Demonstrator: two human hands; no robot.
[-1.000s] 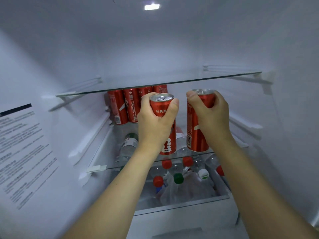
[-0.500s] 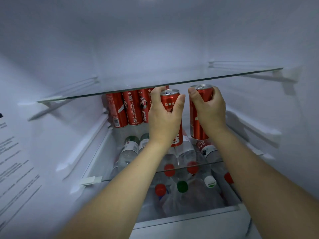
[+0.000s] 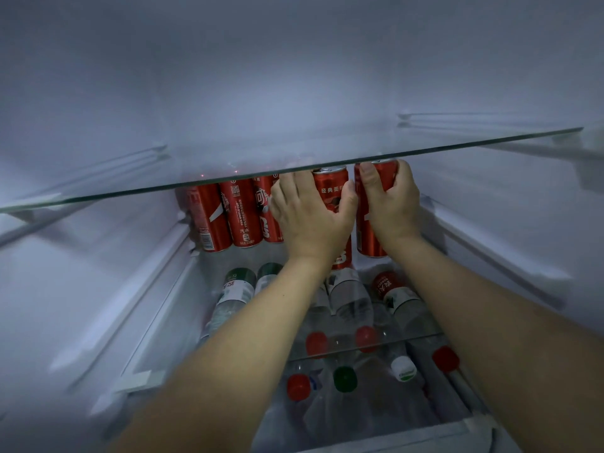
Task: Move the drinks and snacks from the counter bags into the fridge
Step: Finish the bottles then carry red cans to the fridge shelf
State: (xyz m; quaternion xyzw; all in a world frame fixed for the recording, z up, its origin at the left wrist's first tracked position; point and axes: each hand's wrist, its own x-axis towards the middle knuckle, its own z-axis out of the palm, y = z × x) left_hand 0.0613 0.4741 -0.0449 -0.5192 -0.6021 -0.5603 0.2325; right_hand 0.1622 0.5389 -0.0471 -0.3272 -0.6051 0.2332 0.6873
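Note:
I am looking into the open fridge. My left hand (image 3: 310, 220) grips a tall red cola can (image 3: 331, 191) deep under the upper glass shelf (image 3: 228, 188). Beside it, my right hand (image 3: 390, 204) grips a second red can (image 3: 371, 237). Both cans are upright, at the right end of a row of red cans (image 3: 235, 214) standing at the back of the lower glass shelf (image 3: 376, 349). The bases of the held cans are partly hidden by my wrists, so I cannot tell whether they touch the shelf.
Several water bottles (image 3: 353, 295) with red, green and white caps lie on the lower shelf and in the drawer (image 3: 392, 436) beneath it. White fridge walls with shelf rails (image 3: 490, 243) close in on both sides. The upper glass shelf hangs just above the can tops.
Both hands have pushed their cans farther back and under the upper glass shelf, up to the row of cans. The camera has moved closer and lower into the fridge.

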